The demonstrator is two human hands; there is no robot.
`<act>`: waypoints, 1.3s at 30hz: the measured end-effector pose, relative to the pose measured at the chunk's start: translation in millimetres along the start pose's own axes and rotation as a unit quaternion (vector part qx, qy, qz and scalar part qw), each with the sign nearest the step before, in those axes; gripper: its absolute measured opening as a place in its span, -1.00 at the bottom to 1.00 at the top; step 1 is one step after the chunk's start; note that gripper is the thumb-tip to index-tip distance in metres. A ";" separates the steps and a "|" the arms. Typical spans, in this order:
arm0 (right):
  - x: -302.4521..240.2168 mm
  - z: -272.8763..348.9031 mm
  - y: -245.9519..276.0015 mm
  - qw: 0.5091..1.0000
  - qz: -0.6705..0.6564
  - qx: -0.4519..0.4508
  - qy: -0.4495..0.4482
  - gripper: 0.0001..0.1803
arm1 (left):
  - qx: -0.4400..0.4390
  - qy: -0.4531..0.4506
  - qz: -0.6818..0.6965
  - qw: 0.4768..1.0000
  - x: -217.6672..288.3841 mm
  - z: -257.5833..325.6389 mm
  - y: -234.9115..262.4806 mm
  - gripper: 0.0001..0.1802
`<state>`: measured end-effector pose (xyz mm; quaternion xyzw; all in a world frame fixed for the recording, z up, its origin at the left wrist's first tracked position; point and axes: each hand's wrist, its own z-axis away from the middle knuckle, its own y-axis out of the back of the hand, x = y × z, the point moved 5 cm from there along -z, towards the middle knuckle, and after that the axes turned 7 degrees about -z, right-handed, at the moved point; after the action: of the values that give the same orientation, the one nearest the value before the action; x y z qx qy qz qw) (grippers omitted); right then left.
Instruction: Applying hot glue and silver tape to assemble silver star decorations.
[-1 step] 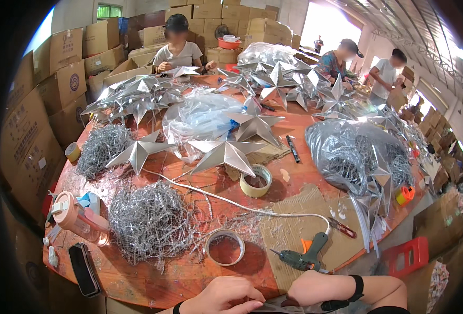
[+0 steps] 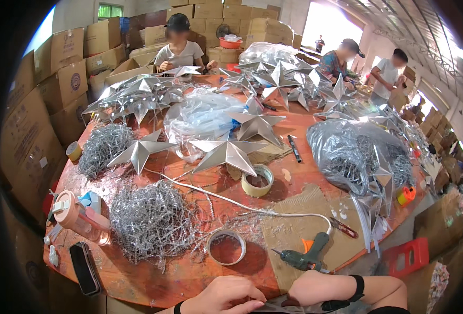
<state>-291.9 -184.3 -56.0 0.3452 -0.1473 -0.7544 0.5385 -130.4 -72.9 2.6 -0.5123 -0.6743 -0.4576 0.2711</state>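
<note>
Your left hand (image 2: 229, 294) and right hand (image 2: 315, 289) sit close together at the bench's (image 2: 189, 275) near edge, clear plastic (image 2: 277, 302) between them, their grip impossible to tell. A green glue gun (image 2: 306, 258) lies on cardboard (image 2: 289, 230) beyond your right hand.

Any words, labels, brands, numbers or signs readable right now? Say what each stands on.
None I can quote.
Large carton, far left: printed lines, too blurred to read.
Carton with round emblem: lettering too small.
Glue gun: no text I can make out.
</note>
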 end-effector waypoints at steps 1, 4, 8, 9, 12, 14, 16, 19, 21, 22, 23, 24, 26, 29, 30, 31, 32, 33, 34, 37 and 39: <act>-0.8 -1.1 0.8 1.000 0.001 -0.011 -0.003 -0.39 | -0.002 0.001 -0.001 1.000 0.4 -0.8 -0.3 -0.93; 0.5 4.0 -2.0 0.999 -0.015 0.032 0.013 -0.34 | -0.012 -0.016 -0.007 1.000 -3.0 -3.5 -2.1 -0.92; -1.5 1.9 1.8 1.000 -0.005 0.017 0.013 -0.35 | -0.010 -0.018 -0.012 1.000 -1.5 -2.5 -3.0 -0.91; -1.2 1.5 0.9 1.000 -0.008 0.021 0.015 -0.35 | -0.010 -0.017 -0.011 1.000 -1.5 -2.0 -3.0 -0.91; -0.3 0.7 0.1 0.999 -0.010 0.025 0.017 -0.36 | -0.014 -0.013 -0.014 1.000 -1.8 -2.0 -3.1 -0.91; 1.0 -0.1 -1.3 0.999 -0.009 0.027 0.018 -0.36 | -0.019 -0.012 -0.017 1.000 -1.7 -2.5 -3.7 -0.91; 2.9 -0.7 -3.7 0.999 -0.008 0.030 0.021 -0.36 | -0.025 -0.012 -0.020 0.999 -1.2 -3.6 -4.4 -0.90; 1.9 0.2 -3.0 1.000 0.004 0.024 0.016 -0.35 | -0.022 -0.016 -0.014 1.000 1.0 -4.8 -4.9 -0.89; 3.4 -2.2 -5.0 1.000 0.001 0.000 0.009 -0.35 | -0.022 -0.010 -0.013 1.000 0.5 -4.3 -6.0 -0.89; 3.7 -2.9 -6.0 1.000 -0.001 -0.012 0.006 -0.34 | -0.022 -0.007 -0.012 1.000 0.5 -3.9 -6.4 -0.89; 3.4 -3.0 -5.3 1.000 0.000 -0.011 0.004 -0.35 | -0.025 -0.006 -0.014 1.000 0.5 -4.0 -6.3 -0.89; 2.8 -2.6 -4.5 1.000 0.000 -0.009 0.002 -0.35 | -0.028 -0.005 -0.016 0.999 0.6 -4.3 -6.1 -0.89; 1.9 -2.2 -2.8 1.000 -0.001 -0.006 0.000 -0.34 | -0.035 0.002 -0.018 0.999 -0.2 -4.3 -6.2 -0.89; 0.0 -1.7 1.2 1.000 -0.003 -0.004 -0.001 -0.38 | -0.043 0.011 -0.022 0.999 -3.1 -3.8 -7.0 -0.90; -1.3 -1.1 3.2 1.000 -0.001 -0.004 -0.003 -0.43 | -0.044 0.008 -0.026 0.999 -3.2 -4.0 -7.7 -0.90; -2.1 -0.4 4.7 1.000 0.000 -0.003 -0.004 -0.48 | -0.046 0.006 -0.030 0.998 -2.8 -4.1 -8.8 -0.90; -1.6 -0.8 3.0 1.000 0.002 0.004 0.002 -0.43 | -0.045 0.013 -0.031 0.998 -1.2 -3.1 -9.7 -0.90; 1.5 -2.5 -1.7 1.000 0.004 0.011 0.009 -0.38 | -0.045 0.021 -0.032 0.998 0.4 -1.6 -10.9 -0.90; 3.4 -4.2 -2.7 1.000 0.007 0.018 0.015 -0.33 | -0.044 0.028 -0.034 0.998 2.4 -1.2 -10.5 -0.89; 5.9 -2.8 -2.8 1.000 0.002 0.020 0.014 -0.32 | -0.069 0.073 -0.011 0.995 -4.7 -3.2 -11.1 -0.89; 9.2 -4.6 -5.9 1.000 0.004 0.010 0.007 -0.41 | -0.068 0.059 -0.015 0.996 -6.8 -5.4 -13.5 -0.89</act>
<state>-294.6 -189.8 -66.1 0.3557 -0.1521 -0.7484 0.5387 -141.4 -81.5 -5.3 -0.4917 -0.6320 -0.5355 0.2684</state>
